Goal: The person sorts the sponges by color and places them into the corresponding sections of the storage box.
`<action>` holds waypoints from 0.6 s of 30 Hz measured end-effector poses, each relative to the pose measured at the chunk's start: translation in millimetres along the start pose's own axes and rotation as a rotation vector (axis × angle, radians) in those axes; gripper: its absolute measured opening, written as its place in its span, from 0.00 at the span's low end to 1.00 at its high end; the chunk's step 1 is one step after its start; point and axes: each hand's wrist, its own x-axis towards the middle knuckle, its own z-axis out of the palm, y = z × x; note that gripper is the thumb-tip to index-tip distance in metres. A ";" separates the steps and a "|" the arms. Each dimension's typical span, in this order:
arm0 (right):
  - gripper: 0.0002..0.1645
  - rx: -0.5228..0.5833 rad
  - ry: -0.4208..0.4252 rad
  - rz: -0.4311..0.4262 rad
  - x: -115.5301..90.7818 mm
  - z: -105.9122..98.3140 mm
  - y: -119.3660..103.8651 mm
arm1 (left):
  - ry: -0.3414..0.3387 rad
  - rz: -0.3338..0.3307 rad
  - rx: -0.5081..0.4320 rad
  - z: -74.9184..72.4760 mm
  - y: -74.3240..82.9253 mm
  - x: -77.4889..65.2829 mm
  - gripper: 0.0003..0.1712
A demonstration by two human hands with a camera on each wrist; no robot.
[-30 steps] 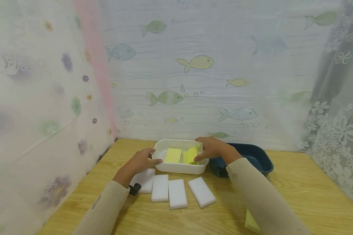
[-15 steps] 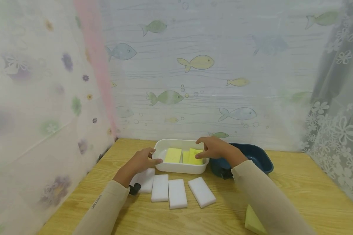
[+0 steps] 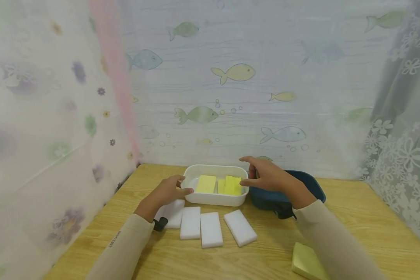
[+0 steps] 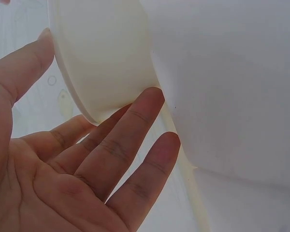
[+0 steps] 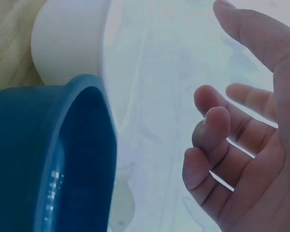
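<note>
A white plastic tub (image 3: 215, 200) stands at the back middle of the table. Inside it lie a pale yellow sponge (image 3: 206, 184) on the left and brighter yellow sponge pieces (image 3: 233, 185) on the right. My left hand (image 3: 166, 193) holds the tub's left end; the left wrist view shows the thumb at the rim and fingers against the outer wall. Above the dark blue tub (image 3: 266, 198) hovers my right hand (image 3: 269, 175), thumb and index finger spread by the white tub's right rim. In the right wrist view its other fingers bend loosely around nothing.
Several white sponge blocks lie in front of the white tub, one (image 3: 240, 228) set apart at the right and another (image 3: 211, 230) nearer the middle. A yellow sponge (image 3: 308, 261) sits at the front right, partly behind the right sleeve. A fish-patterned curtain (image 3: 210, 77) hangs behind the table (image 3: 182, 260).
My right hand has let go of the bright yellow sponge pieces and moved up and right, out of the white tub. The left hand stays at the tub's left end.
</note>
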 end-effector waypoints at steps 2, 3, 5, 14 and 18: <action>0.45 -0.002 0.013 -0.026 -9.2 -1.4 -1.5 | -0.001 -0.001 0.004 -0.2 0.5 0.2 0.48; 0.45 -0.003 0.016 -0.037 -13.9 -1.3 -1.5 | 0.000 -0.001 0.008 -0.5 0.9 0.3 0.48; 0.44 0.000 0.023 -0.047 -23.6 -0.6 -1.9 | 0.004 -0.002 0.007 -0.8 1.8 0.0 0.48; 0.41 0.009 0.056 -0.034 -64.0 2.3 2.3 | 0.006 0.010 0.018 0.8 2.0 1.0 0.48; 0.38 0.025 0.047 -0.050 -77.6 2.8 7.0 | 0.007 0.015 0.019 1.7 1.9 1.6 0.48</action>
